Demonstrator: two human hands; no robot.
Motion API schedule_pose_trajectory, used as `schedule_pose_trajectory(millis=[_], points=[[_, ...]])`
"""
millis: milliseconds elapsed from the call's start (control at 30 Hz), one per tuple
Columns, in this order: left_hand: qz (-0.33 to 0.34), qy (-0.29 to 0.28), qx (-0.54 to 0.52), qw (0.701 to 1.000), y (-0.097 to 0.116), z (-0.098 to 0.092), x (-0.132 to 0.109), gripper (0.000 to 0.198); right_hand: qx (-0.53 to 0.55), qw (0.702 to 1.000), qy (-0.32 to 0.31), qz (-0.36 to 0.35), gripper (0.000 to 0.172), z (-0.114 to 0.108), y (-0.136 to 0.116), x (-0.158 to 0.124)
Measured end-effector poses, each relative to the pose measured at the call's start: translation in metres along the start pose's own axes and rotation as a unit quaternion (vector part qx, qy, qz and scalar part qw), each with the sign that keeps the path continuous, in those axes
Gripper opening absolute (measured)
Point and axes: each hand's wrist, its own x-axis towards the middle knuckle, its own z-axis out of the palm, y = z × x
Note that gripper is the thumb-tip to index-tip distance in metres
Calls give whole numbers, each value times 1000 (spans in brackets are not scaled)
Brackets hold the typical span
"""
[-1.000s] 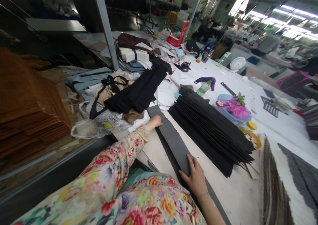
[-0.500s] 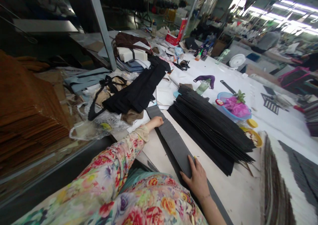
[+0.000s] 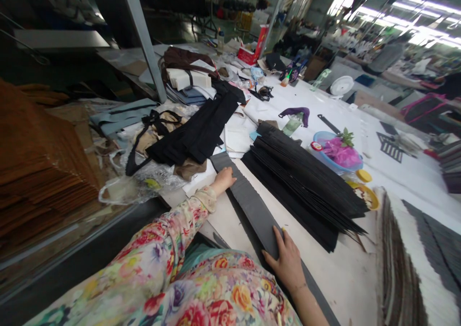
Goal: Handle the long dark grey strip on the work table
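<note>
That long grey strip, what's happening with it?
A person in a flowery top has two hands on the long grey strip, which lies on a white worktable. The left hand rests at its far end, and the right hand is on its edge nearer the person. Right beside the strip sits a big pile of black folded pieces.

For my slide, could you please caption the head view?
The left hand and right hand rest on a grey pleated strip by black pleats.

You'll see a matt grey strip (image 3: 252, 206) of rough, felt-like material on the smooth white worktop (image 3: 345, 273). Beside it sits a stack of matt black pleated cloth (image 3: 306, 187); farther off are a glossy blue plastic basin (image 3: 322, 146) and a dull metal post (image 3: 140, 42).
</note>
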Motion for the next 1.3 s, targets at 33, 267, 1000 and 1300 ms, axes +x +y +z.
schedule_pose_trajectory(millis=[33, 267, 1000, 1300], points=[[-6, -5, 7, 1000, 1, -1, 2, 31, 0, 1000, 0, 0, 69, 0, 0, 0], [-42, -55, 25, 997, 3, -8, 19, 21, 5, 1000, 5, -3, 69, 1, 0, 0], [-12, 8, -24, 1000, -19, -14, 21, 10, 3, 1000, 7, -8, 70, -2, -12, 15], [-1, 51, -55, 997, -25, -2, 22, 8, 6, 1000, 8, -10, 69, -2, -13, 17]])
